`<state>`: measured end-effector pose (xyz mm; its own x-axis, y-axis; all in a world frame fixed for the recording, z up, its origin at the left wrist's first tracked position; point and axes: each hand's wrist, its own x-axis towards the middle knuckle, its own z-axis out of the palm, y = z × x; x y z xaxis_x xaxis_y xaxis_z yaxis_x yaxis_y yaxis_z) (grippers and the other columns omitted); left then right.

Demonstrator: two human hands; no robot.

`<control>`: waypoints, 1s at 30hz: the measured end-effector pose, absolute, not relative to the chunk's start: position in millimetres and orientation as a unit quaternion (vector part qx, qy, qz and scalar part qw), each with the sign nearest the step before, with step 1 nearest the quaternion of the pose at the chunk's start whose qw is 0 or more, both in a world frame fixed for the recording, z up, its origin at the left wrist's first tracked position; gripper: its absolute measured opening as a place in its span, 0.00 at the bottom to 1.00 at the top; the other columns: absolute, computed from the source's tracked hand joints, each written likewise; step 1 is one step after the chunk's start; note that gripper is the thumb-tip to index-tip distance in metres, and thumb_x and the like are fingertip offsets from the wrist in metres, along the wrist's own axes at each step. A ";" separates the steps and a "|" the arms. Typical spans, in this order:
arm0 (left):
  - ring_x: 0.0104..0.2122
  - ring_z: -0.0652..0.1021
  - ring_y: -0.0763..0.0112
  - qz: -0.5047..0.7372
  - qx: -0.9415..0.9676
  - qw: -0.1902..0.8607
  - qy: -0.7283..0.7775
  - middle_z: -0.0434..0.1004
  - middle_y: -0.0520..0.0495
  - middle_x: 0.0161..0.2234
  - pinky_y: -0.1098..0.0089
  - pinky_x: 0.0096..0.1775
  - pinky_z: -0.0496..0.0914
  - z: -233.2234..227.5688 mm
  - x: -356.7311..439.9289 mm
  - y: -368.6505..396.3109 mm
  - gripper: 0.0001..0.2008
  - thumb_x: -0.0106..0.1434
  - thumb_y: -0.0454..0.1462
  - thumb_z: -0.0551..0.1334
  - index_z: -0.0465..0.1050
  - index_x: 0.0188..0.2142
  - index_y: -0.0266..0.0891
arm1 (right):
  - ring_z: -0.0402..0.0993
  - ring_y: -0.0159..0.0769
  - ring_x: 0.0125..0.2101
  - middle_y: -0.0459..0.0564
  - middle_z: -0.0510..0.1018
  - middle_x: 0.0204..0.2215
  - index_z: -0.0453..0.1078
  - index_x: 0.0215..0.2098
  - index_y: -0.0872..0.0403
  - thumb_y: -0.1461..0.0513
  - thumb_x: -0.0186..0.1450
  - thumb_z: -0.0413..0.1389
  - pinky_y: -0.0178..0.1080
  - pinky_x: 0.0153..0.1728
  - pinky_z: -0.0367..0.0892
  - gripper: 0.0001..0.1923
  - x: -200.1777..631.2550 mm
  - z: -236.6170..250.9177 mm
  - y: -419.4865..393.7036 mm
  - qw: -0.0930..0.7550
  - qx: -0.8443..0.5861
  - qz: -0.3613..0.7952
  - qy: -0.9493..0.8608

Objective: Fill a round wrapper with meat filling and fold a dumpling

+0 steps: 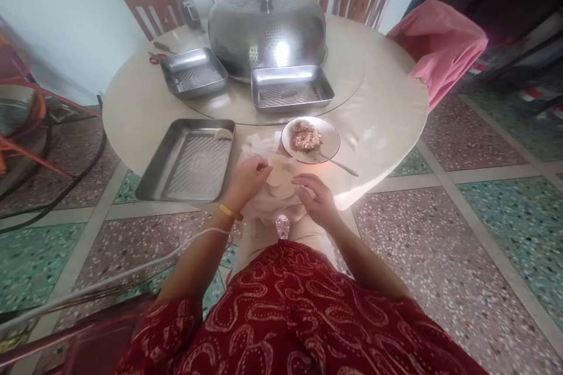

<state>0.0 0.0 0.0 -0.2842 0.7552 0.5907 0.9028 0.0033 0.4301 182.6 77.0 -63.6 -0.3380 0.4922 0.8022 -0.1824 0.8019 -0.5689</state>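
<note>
My left hand [248,180] and my right hand [315,198] meet at the near edge of the round table [387,105], both touching a stack of pale round dumpling wrappers [280,179] lying on a thin plastic bag [259,146]. The left fingers pinch the top wrapper's edge; the right fingertips rest on the stack's right side. Just beyond stands a white plate of minced filling [308,137] with a spoon [338,165] leaning off its right rim. To the left lies a steel tray [187,161] holding one folded dumpling [223,134] at its far corner.
Two more steel trays [193,72] [291,88] sit on the glass turntable before a large perforated steel dome cover [267,29]. Scissors [155,57] lie at the far left. Wooden chairs [149,3] ring the table; a pink cloth [440,41] drapes one on the right.
</note>
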 end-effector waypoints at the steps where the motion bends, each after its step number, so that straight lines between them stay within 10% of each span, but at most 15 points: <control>1: 0.35 0.75 0.67 -0.409 -0.598 0.084 -0.684 0.77 0.46 0.34 0.68 0.40 0.67 3.2 3.3 -5.6 0.07 0.63 0.39 0.58 0.71 0.35 0.39 | 0.75 0.40 0.47 0.52 0.78 0.43 0.76 0.41 0.47 0.59 0.65 0.55 0.46 0.51 0.70 0.10 182.3 -61.7 76.6 0.570 -0.103 0.299 -0.758; 9: 0.26 0.71 0.77 -0.698 -0.474 -0.382 -0.378 0.71 0.55 0.27 0.75 0.28 0.69 9.9 31.1 -26.7 0.10 0.56 0.40 0.67 0.68 0.29 0.39 | 0.75 0.40 0.44 0.50 0.80 0.44 0.72 0.47 0.45 0.45 0.61 0.58 0.46 0.48 0.71 0.20 185.9 -37.0 72.3 0.553 -0.121 0.424 -0.707; 18: 0.25 0.72 0.78 -0.689 -0.442 -0.465 -0.339 0.71 0.55 0.26 0.77 0.27 0.70 -10.3 32.4 -13.0 0.12 0.56 0.41 0.68 0.67 0.29 0.38 | 0.74 0.32 0.29 0.46 0.80 0.30 0.77 0.34 0.51 0.44 0.47 0.68 0.39 0.33 0.73 0.24 184.3 -25.4 72.1 0.435 -0.169 0.642 -0.608; 25: 0.45 0.77 0.75 -0.806 -0.255 -0.427 -0.321 0.77 0.49 0.43 0.74 0.49 0.69 -27.3 48.2 -11.2 0.06 0.66 0.39 0.57 0.71 0.39 0.41 | 0.75 0.37 0.38 0.44 0.80 0.35 0.77 0.32 0.45 0.53 0.61 0.61 0.47 0.46 0.72 0.07 181.7 7.9 85.5 0.528 -0.084 0.327 -0.779; 30: 0.34 0.78 0.71 -0.743 -0.161 -0.624 -0.182 0.78 0.45 0.33 0.73 0.38 0.75 -17.1 58.8 -13.6 0.22 0.72 0.48 0.46 0.72 0.39 0.37 | 0.70 0.46 0.49 0.49 0.78 0.46 0.78 0.36 0.47 0.60 0.67 0.56 0.53 0.48 0.69 0.07 171.7 4.6 75.5 0.473 -0.047 -0.029 -0.879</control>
